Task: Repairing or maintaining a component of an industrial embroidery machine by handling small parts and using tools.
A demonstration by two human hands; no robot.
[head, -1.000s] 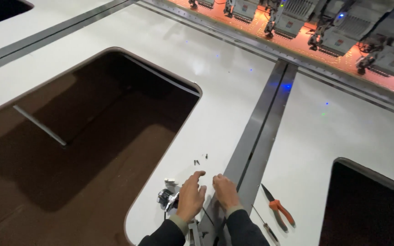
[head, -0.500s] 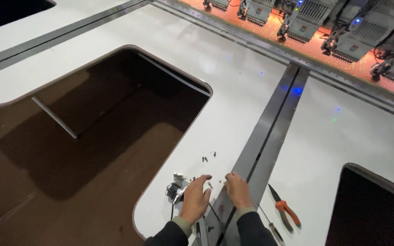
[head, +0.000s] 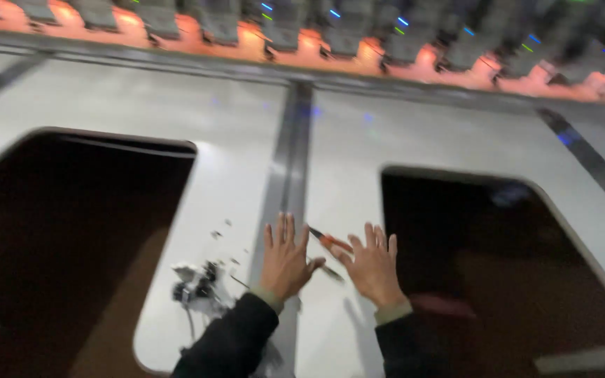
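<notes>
My left hand (head: 285, 257) lies flat with fingers spread over the dark grey channel (head: 287, 161) that runs down the white table (head: 239, 112). My right hand (head: 371, 266) is flat and spread beside it, on the white surface. Neither hand holds anything. Orange-handled pliers (head: 330, 245) lie between the two hands, partly covered by the thumbs. A small grey metal part with wires (head: 194, 283) sits left of my left hand, with a few small dark screws (head: 217, 234) scattered above it. The frame is blurred.
Two large dark rounded openings cut into the table: one at the left (head: 64, 238), one at the right (head: 498, 266). A row of grey machine heads with small coloured lights (head: 358, 35) runs along the far edge, lit orange behind. Another dark channel (head: 589, 157) crosses at the right.
The view has swung to the right, so the right opening now fills much of the frame. Both hands have opened flat with fingers spread and now lie right beside the pliers.
</notes>
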